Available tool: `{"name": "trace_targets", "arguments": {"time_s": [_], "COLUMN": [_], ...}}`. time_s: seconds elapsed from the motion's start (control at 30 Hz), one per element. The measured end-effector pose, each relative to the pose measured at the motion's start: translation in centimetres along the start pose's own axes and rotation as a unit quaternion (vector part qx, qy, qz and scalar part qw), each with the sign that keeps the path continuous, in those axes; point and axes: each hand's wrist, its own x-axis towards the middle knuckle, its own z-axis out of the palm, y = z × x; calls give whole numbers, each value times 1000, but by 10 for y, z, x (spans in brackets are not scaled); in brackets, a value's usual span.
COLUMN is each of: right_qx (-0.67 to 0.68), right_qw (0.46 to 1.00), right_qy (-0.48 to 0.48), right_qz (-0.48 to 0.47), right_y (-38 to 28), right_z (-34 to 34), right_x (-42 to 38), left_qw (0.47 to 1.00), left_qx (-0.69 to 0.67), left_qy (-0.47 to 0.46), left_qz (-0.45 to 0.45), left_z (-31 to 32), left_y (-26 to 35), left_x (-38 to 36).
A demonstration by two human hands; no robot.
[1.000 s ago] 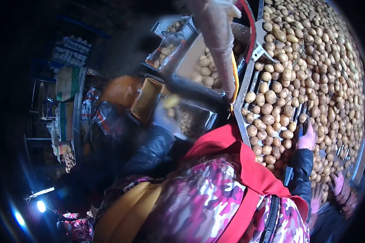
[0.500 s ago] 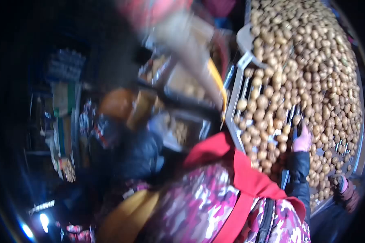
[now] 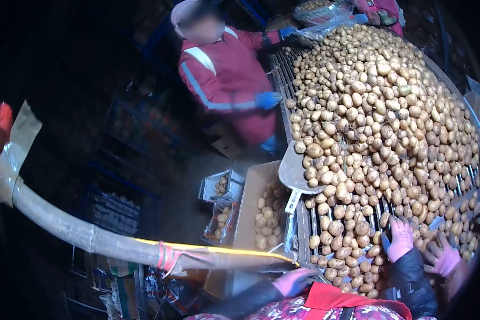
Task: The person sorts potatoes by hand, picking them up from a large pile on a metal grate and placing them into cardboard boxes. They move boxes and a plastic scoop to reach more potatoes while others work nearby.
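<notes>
Potatoes (image 3: 357, 128) are heaped over a long slatted sorting table. My right hand (image 3: 400, 240), in a pink glove with dark fingertips and a dark sleeve, lies on potatoes near the table's close end. Its fingers point forward, a little apart, and I see nothing gripped in them. Down at the table's near left corner is my left hand (image 3: 294, 281), also in a pink glove. Its fingers stretch to the right, beside the edge and apart from the potatoes. Bare slats (image 3: 378, 209) show just ahead of my right hand.
A co-worker's gloved hand (image 3: 444, 256) rests right of mine. Another person in a red jacket (image 3: 232, 80) stands at the far left side. A metal scoop (image 3: 296, 169) lies on the table edge. A cardboard box (image 3: 250, 200) of potatoes and a taped pole (image 3: 90, 234) are left.
My view has swung, sharpened and now takes in the table's far end. My left hand has come into sight. The co-worker's hand at right now reaches onto the potatoes.
</notes>
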Motion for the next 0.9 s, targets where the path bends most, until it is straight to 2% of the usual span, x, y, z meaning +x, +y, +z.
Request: {"name": "trace_targets", "arguments": {"time_s": [0.03,0.07,0.13,0.23,0.33,0.37,0.4,0.47,0.6,0.63,0.83,0.9], "right_qx": [-10,-22,-70,-120,-152,-119,-85,-121,-149,-170,-166,-134], "right_qw": [999,997,991,986,987,992,995,992,988,985,985,990], "right_qy": [13,24,54,91,57,47,34,37,26,25,18,17], "right_qz": [-36,-72,-104,-66,-13,8,29,24,29,27,33,44], "right_y": [3,7,14,50,89,100,113,126,141,143,146,133], "right_z": [-4,-9,-31,-55,-70,-66,-61,-51,-37,-39,-45,-53], "right_x": [2,5,24,58,93,100,107,110,114,111,110,116], "left_qw": [994,983,949,913,913,913,909,907,921,930,988,978], "left_qx": [59,142,238,366,398,384,399,378,353,346,153,207], "left_qy": [16,5,28,70,40,82,63,118,98,48,-8,12], "left_qz": [90,117,204,167,78,111,101,142,133,113,-1,31], "left_z": [-6,-12,-6,-3,4,8,10,14,21,18,3,4], "left_y": [18,35,13,22,26,21,15,13,-2,-4,24,28], "left_x": [17,34,73,116,132,136,137,141,141,136,142,140]}}
